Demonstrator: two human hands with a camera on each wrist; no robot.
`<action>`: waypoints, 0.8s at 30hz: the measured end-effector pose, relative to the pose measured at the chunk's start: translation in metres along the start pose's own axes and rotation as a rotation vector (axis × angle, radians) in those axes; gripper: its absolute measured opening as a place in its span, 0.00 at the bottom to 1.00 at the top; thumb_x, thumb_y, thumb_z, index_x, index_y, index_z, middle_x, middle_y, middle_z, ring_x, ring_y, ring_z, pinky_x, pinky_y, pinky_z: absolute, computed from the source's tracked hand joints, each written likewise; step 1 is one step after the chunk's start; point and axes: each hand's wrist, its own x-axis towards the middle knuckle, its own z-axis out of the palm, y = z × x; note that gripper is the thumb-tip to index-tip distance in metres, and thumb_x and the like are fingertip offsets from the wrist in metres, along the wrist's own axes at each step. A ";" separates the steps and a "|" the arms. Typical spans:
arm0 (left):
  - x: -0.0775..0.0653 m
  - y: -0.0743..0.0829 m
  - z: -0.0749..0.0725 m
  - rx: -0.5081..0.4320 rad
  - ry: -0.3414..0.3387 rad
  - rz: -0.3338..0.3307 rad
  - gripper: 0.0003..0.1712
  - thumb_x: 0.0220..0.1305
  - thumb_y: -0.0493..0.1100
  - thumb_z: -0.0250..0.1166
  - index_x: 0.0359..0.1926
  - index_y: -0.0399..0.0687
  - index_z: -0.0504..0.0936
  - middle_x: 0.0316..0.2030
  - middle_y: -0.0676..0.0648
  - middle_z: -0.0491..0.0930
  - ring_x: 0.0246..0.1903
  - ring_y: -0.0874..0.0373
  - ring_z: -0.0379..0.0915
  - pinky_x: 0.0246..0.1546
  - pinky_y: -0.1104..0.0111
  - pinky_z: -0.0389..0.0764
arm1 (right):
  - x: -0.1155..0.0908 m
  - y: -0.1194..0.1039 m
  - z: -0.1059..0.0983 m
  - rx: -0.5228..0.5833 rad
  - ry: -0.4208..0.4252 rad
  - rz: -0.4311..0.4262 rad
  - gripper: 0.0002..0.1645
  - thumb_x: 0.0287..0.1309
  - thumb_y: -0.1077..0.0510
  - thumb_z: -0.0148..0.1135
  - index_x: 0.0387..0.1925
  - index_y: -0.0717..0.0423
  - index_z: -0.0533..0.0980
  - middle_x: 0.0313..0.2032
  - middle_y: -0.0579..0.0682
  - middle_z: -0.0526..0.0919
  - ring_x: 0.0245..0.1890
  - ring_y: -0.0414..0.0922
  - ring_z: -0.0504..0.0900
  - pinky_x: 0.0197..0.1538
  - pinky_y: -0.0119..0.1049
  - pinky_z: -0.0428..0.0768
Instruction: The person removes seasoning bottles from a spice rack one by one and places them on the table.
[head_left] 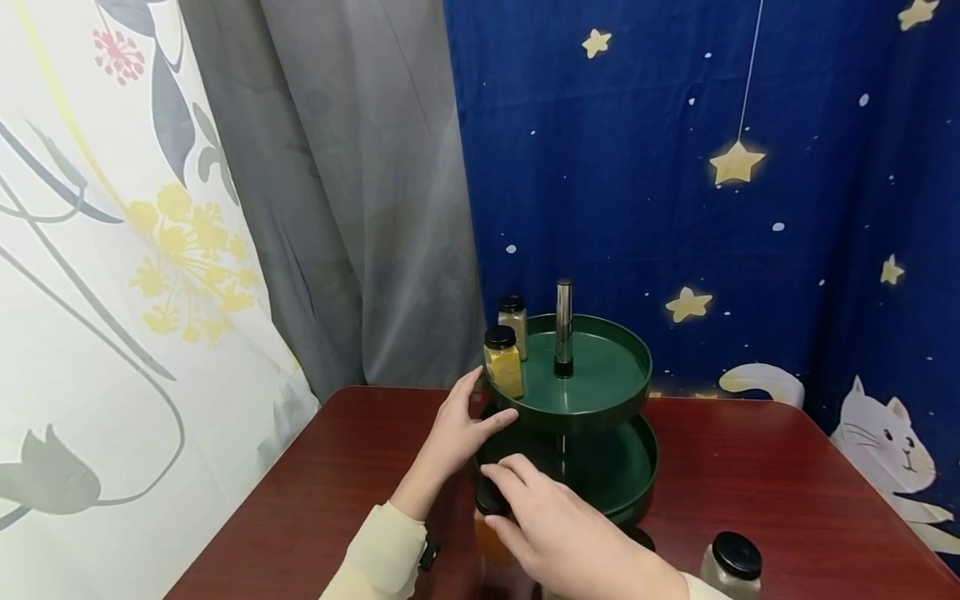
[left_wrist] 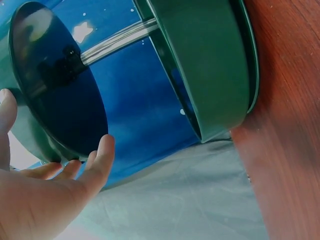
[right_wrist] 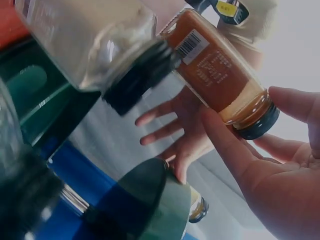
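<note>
A two-tier green turntable rack has an upper tray [head_left: 577, 421] and a lower tray [head_left: 641, 492] on a metal post [head_left: 564, 325]. My left hand [head_left: 453, 425] rests at the left side of the upper tray, fingers spread, thumb by its rim. With thumb and fingers, my right hand [head_left: 558, 529] grips a spice jar [right_wrist: 215, 65] of orange-brown powder near its black lid. That jar is in front of the lower tray; a barcode label shows in the right wrist view. On the upper tray stand a jar of yellow powder [head_left: 504, 367] and a paler jar [head_left: 513, 325] behind it.
A pale-filled jar [head_left: 731, 575] stands on the red-brown table [head_left: 750, 467] at the front right. Another black lid [head_left: 641, 537] shows partly behind my right forearm. Grey [head_left: 360, 167] and blue star-patterned curtains [head_left: 645, 208] hang behind the table.
</note>
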 end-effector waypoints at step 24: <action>0.000 0.000 -0.003 0.056 -0.016 -0.039 0.57 0.48 0.73 0.66 0.74 0.57 0.56 0.67 0.54 0.61 0.58 0.54 0.68 0.50 0.55 0.79 | 0.007 0.006 0.049 -0.028 -0.166 0.023 0.23 0.63 0.50 0.62 0.57 0.54 0.72 0.45 0.42 0.72 0.35 0.29 0.73 0.37 0.24 0.80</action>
